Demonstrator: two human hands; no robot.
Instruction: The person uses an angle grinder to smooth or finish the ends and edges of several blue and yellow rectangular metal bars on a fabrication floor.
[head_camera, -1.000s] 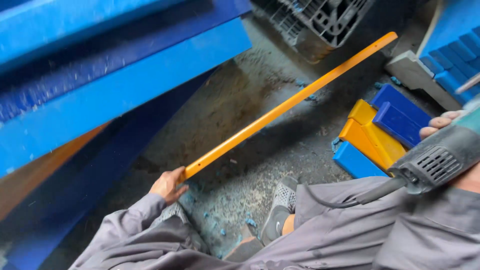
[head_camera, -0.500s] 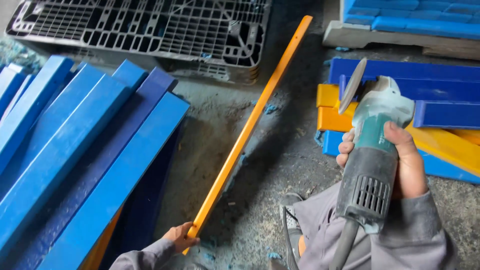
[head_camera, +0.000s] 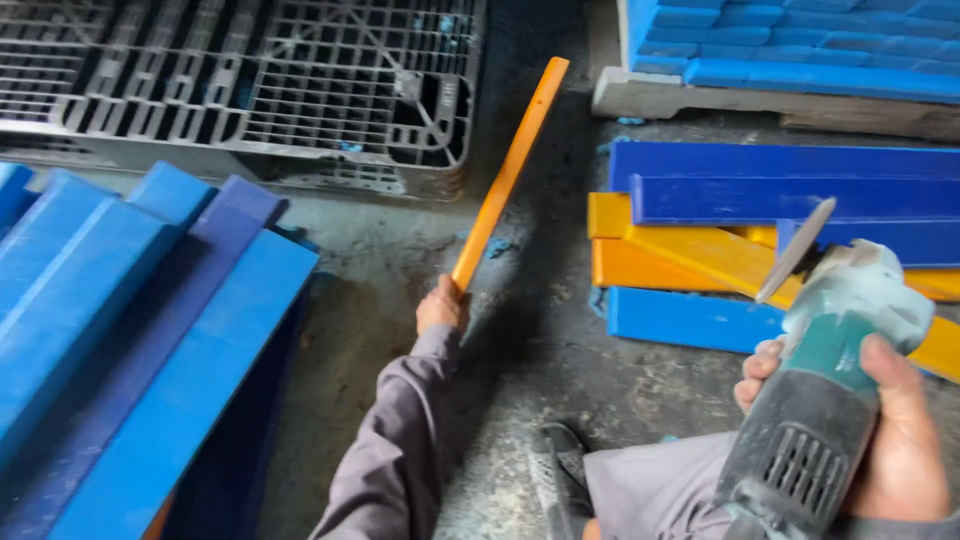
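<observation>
Left hand (head_camera: 441, 305) now swings the orange strip (head_camera: 510, 172) upright toward the black pallet (head_camera: 250, 80), fist clamped on its near end; right hand (head_camera: 880, 430) grips the angle grinder (head_camera: 815, 400), raised beside it.

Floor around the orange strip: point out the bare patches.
Bare concrete floor lies between the left hand, holding the orange strip, and the stacked blue and orange boards. The blue beams and the black pallet crowd the left side.

An orange strip (head_camera: 508, 175) is showing at centre, a green-and-grey grinder (head_camera: 815, 400) lower right, blue planks (head_camera: 120, 330) at left, a dark grey gridded pallet (head_camera: 240, 80) upper left.
</observation>
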